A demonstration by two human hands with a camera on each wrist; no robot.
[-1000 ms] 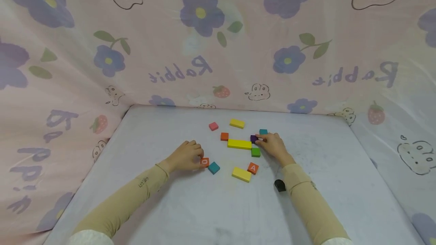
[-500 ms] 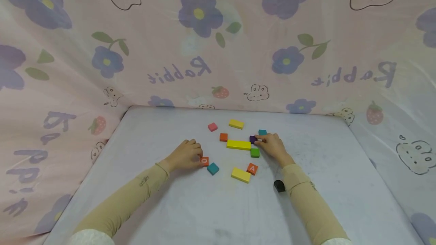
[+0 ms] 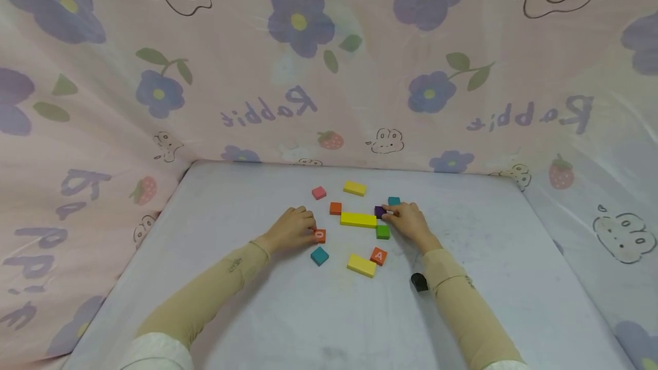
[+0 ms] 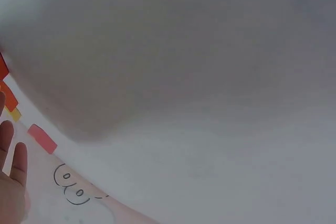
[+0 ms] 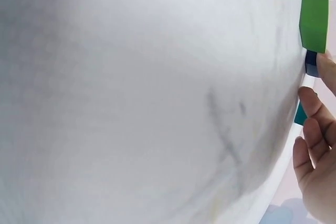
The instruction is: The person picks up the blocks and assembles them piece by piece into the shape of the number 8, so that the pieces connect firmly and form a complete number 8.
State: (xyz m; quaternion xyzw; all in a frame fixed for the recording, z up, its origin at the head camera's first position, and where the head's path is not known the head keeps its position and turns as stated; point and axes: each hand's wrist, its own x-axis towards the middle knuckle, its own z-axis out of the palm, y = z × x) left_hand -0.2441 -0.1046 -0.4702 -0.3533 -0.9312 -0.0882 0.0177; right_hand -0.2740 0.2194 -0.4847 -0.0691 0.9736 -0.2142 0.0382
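Note:
My left hand [image 3: 292, 229] grips the left side of an orange block marked with a round white character [image 3: 320, 236], low over the white table. In the left wrist view only the fingers [image 4: 19, 163] show at the left edge. On the right, my right hand [image 3: 409, 222] pinches a small purple block [image 3: 380, 212] at the right end of a long yellow block [image 3: 358, 220]. A green block [image 3: 382, 232] lies just below that end, and an orange block [image 3: 336, 208] touches or nearly touches the other end. Behind the right fingers sits a teal block [image 3: 393, 201], partly covered.
Nearer to me lie another teal block [image 3: 320, 256], a shorter yellow block [image 3: 361, 265] and an orange block lettered A [image 3: 378, 256]. A black piece [image 3: 418, 282] rests beside the right sleeve. Toward the back are a pink block [image 3: 319, 193] and a yellow block [image 3: 354, 188].
My left hand has carried the marked orange block right and slightly away from me, off from the near teal block. The right hand stays at the purple block.

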